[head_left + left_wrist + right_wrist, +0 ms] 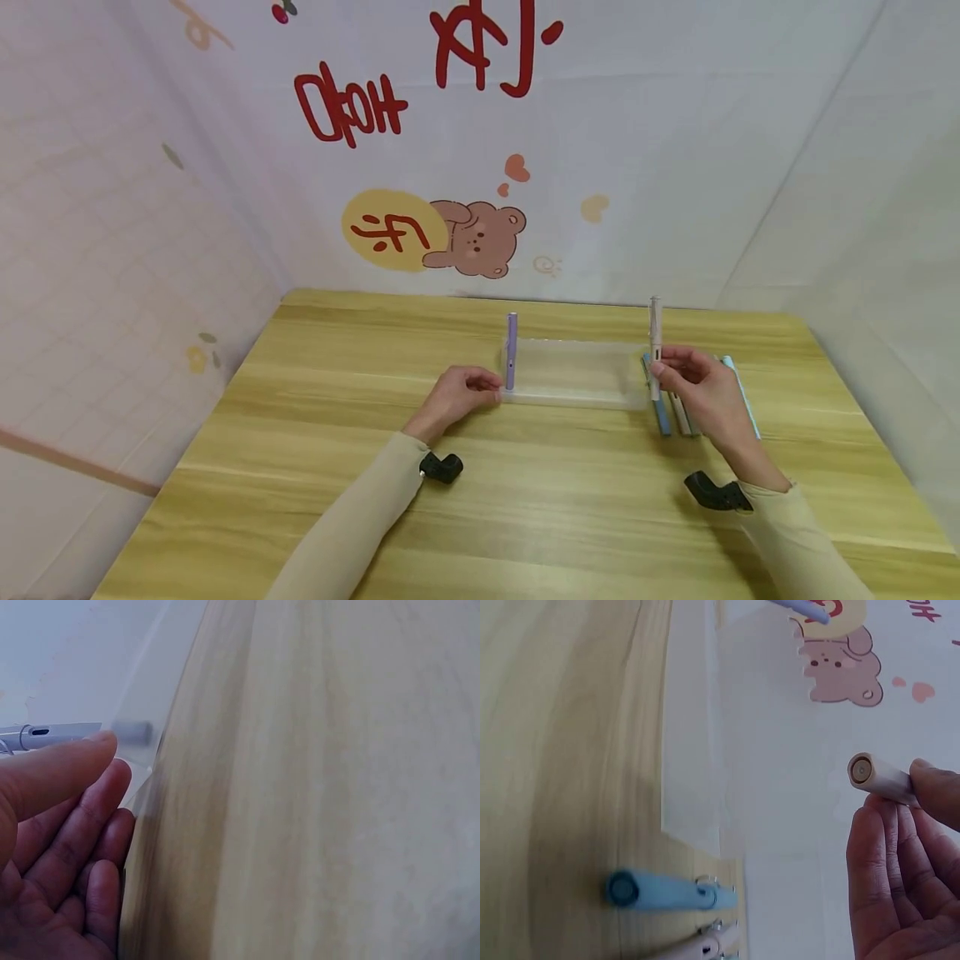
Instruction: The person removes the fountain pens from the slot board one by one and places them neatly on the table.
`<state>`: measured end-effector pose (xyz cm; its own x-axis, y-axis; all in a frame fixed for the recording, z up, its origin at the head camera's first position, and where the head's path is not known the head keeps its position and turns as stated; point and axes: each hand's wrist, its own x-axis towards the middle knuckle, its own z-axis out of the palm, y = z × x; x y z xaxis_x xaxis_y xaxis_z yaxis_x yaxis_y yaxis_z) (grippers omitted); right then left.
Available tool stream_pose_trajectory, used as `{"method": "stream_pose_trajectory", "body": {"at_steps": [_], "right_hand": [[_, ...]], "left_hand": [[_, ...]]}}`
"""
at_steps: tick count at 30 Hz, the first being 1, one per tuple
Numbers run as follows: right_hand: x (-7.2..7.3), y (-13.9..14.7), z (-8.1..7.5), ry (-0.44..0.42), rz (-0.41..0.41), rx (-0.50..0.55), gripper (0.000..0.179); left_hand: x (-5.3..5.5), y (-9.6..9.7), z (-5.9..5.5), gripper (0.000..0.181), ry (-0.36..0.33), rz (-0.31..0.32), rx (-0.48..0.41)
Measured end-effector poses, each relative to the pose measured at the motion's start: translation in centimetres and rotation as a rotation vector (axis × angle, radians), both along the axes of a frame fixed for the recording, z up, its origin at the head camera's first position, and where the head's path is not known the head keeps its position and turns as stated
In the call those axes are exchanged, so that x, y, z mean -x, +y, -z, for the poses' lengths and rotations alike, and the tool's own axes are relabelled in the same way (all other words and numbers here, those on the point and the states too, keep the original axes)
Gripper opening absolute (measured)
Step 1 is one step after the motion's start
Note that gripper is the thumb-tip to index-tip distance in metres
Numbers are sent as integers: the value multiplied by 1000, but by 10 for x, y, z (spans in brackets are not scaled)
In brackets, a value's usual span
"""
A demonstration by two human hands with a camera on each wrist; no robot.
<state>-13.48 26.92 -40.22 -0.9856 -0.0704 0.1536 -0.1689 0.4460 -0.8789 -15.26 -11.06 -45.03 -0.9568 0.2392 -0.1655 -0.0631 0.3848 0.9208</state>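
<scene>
My left hand pinches the left end of a clear, frosted pen rack between thumb and fingers. At that same end a lilac pen stands upright in the rack; its lower part shows through the clear wall in the left wrist view. Over the rack's right end, my right hand holds a pale beige pen upright between thumb and fingers. The pen's round lower end appears apart from the rack in the right wrist view.
Several pens lie on the wooden table beneath and beside the right hand, among them a blue pen, a beige pen and a light blue pen. Behind the table hangs a white printed backdrop.
</scene>
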Motion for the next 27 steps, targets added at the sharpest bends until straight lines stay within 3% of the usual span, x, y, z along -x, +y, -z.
{"method": "stream_pose_trajectory", "body": {"at_steps": [12, 27], "right_hand": [[-10, 38, 11, -26, 68, 9, 39], [-20, 78, 11, -35, 124, -9, 34]], "left_hand": [[1, 0, 2, 19, -9, -1, -19], [-1, 3, -3, 19, -26, -16, -19]]}}
